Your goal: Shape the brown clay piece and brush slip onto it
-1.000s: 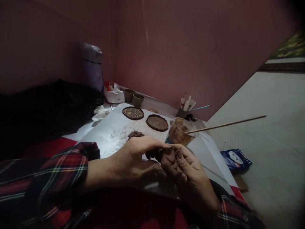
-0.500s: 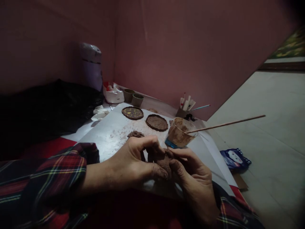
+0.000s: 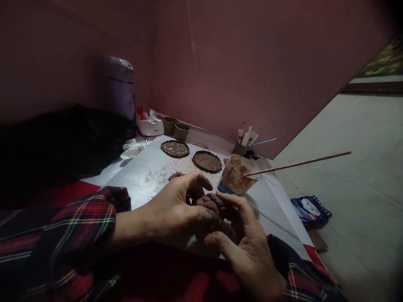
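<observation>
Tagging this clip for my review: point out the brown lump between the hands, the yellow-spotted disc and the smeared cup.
Brown lump (image 3: pixel 212 203): head view, its upper surface.
Yellow-spotted disc (image 3: pixel 175 149): head view, middle of its top face.
Smeared cup (image 3: pixel 234 177): head view, its stained side wall.

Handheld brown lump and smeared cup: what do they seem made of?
Brown lump: probably clay, matte, judging by its creased, uneven surface. Smeared cup: clear plastic or glass, can't tell which; its wall looks translucent between brown smears.
</observation>
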Available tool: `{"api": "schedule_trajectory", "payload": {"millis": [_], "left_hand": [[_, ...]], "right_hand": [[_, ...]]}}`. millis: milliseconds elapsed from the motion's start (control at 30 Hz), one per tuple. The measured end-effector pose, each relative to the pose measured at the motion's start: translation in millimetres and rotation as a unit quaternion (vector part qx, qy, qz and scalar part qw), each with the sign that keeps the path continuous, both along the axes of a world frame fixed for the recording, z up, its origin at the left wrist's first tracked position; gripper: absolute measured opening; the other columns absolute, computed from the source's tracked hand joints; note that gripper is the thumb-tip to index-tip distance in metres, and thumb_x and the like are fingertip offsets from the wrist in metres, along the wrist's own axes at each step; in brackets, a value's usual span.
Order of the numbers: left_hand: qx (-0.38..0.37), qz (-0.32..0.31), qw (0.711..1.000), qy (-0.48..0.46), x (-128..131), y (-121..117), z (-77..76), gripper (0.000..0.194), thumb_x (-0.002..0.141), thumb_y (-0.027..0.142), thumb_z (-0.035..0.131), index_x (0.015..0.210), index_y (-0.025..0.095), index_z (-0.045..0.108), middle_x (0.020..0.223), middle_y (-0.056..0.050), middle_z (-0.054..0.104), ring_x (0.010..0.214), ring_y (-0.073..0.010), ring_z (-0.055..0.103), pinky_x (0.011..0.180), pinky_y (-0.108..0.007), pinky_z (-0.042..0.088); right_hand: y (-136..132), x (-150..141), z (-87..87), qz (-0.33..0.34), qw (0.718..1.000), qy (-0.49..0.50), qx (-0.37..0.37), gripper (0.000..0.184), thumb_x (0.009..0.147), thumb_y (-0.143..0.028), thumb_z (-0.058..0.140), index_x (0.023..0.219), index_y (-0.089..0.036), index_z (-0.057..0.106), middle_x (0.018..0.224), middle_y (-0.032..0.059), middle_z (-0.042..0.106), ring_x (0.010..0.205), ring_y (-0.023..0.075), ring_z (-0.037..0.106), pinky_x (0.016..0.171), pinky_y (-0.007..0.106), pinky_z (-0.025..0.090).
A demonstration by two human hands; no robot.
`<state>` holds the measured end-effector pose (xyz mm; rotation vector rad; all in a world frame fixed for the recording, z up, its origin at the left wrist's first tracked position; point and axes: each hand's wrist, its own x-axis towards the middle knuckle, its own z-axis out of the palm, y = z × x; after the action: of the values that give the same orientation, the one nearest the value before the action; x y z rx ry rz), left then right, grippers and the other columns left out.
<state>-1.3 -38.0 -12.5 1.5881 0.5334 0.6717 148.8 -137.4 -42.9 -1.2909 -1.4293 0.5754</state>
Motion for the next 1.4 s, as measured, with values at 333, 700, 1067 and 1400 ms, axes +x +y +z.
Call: {"api": "schedule_trajectory", "payload": {"millis": [333, 700, 1067, 1400], "left_hand": [[-0.091, -0.078, 0.992, -0.033, 1.2, 1.4, -4.0, 0.029, 0.077, 0.027, 0.071, 0.104, 0.017, 0.071, 0.097, -0.007, 0.075, 0.091, -0.0213, 0.068, 0.08, -0.03, 0.052], [-0.071, -0.08, 0.993, -0.046, 1.2, 2.6, -3.9, 0.02, 0.077, 0.028, 0.072, 0.093, 0.017, 0.075, 0.092, -0.005, 0.076, 0.088, -0.0187, 0.069, 0.076, -0.023, 0.052], [-0.176, -0.054, 0.983, -0.027, 3.4, 5.3, -8.0, 0.03, 0.078, 0.037, 0.07, 0.096, 0.013, 0.07, 0.074, -0.004, 0.07, 0.054, -0.0099, 0.059, 0.05, -0.019, 0.044], [-0.262, -0.096, 0.958, -0.066, 3.0, 5.6, -12.1, 0.031, 0.079, 0.039, 0.068, 0.094, 0.012, 0.066, 0.064, -0.002, 0.065, 0.044, -0.0094, 0.057, 0.044, -0.019, 0.046]], "right_hand": [[-2.0, 1.6, -0.1, -0.018, 1.0, 0.011, -0.017, 0.051, 0.077, -0.026, 0.073, 0.122, -0.033, 0.05, 0.118, 0.0024, 0.066, 0.106, 0.0196, 0.065, 0.087, 0.031, 0.053], [-4.1, -0.1, 3.1, -0.022, 0.999, 0.034, 0.022, 0.023, 0.081, -0.022, 0.069, 0.103, -0.028, 0.065, 0.096, -0.0003, 0.071, 0.086, 0.0159, 0.069, 0.074, 0.025, 0.055], [1.6, 3.8, 7.8, -0.007, 0.999, 0.045, -0.005, 0.027, 0.087, -0.036, 0.059, 0.113, -0.027, 0.06, 0.109, 0.0037, 0.069, 0.1, 0.0205, 0.066, 0.084, 0.03, 0.054], [-2.1, 5.0, -1.4, -0.014, 1.0, 0.0, -0.024, 0.055, 0.076, -0.019, 0.069, 0.127, -0.03, 0.05, 0.118, 0.0041, 0.065, 0.105, 0.0226, 0.065, 0.085, 0.033, 0.055]]}}
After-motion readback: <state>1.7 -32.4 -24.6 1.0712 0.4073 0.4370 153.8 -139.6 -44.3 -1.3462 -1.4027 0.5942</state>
